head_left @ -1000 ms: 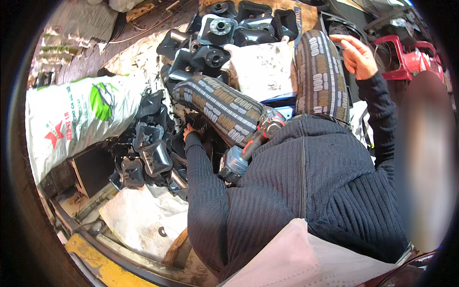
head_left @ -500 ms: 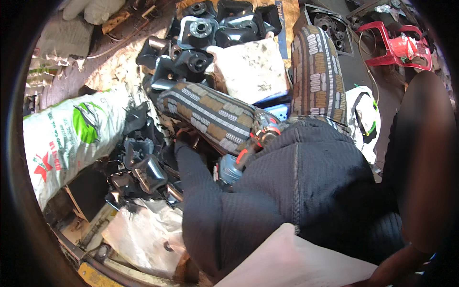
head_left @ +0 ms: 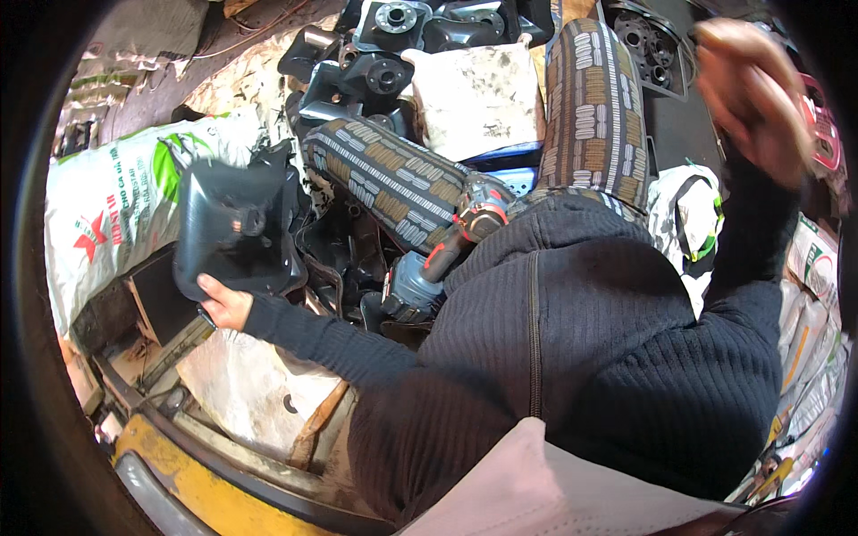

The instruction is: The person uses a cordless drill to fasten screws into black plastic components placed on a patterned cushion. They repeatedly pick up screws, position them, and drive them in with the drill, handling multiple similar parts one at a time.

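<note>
My left hand [head_left: 231,306] grips the near rim of a glossy black square dish-like part [head_left: 228,234] with rounded corners, thumb on its face. It is raised at the left, over a heap of similar black parts [head_left: 344,255]. Raised at the upper right, my right hand [head_left: 752,94] is smeared by motion, so its fingers cannot be made out; nothing plainly shows in it. Across my lap lies a blue and black cordless drill [head_left: 438,259] with red accents, touched by neither hand.
Beyond my legs stand several black parts with round flanges [head_left: 393,22], beside a stained white pad [head_left: 483,98]. A white printed sack [head_left: 107,232] lies at left. A dark crate [head_left: 657,54] of round parts stands far right, near a red plastic stool [head_left: 824,125].
My left hand has come up and left from the dark heap and now holds a black square part. My right hand has swung forward, and its arm is now raised at the upper right.
</note>
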`<action>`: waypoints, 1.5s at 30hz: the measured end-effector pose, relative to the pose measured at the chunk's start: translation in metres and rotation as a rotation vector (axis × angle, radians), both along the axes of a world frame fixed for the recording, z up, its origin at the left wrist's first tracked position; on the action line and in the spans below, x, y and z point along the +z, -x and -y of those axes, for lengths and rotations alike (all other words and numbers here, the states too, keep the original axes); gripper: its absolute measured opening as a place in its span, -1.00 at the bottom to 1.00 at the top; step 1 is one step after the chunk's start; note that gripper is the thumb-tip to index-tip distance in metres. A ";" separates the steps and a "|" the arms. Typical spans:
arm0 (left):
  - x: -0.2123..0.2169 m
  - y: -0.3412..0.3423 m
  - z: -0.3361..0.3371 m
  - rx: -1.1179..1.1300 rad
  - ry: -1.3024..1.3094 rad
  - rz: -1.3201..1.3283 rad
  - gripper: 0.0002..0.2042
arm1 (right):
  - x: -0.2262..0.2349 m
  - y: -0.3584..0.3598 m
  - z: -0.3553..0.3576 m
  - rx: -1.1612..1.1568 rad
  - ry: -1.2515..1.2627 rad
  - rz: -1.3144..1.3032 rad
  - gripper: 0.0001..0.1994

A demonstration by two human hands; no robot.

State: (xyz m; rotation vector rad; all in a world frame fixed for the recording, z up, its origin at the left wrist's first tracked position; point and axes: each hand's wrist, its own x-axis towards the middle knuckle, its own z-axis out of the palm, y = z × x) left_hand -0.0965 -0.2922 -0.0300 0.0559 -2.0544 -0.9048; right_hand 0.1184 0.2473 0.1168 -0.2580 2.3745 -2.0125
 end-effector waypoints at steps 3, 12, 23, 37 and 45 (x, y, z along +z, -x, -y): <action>0.010 0.023 -0.079 -0.199 -0.036 0.283 -0.60 | -0.094 -0.012 -0.041 -0.480 0.640 0.261 -0.66; -0.209 0.031 -0.323 -0.849 -0.600 1.284 -0.50 | -0.319 -0.115 -0.151 -1.425 0.768 0.650 -0.81; -0.175 -0.024 -0.288 -1.024 0.571 0.694 -0.65 | -0.371 -0.049 -0.221 -1.278 -0.602 0.694 -0.60; -0.092 -0.090 -0.239 -0.913 0.331 0.787 -0.70 | -0.311 -0.040 -0.226 -1.151 -1.013 0.689 -0.39; -0.069 -0.096 -0.239 -1.239 0.436 1.056 -0.69 | -0.257 0.091 -0.037 -0.417 -0.783 0.274 -0.42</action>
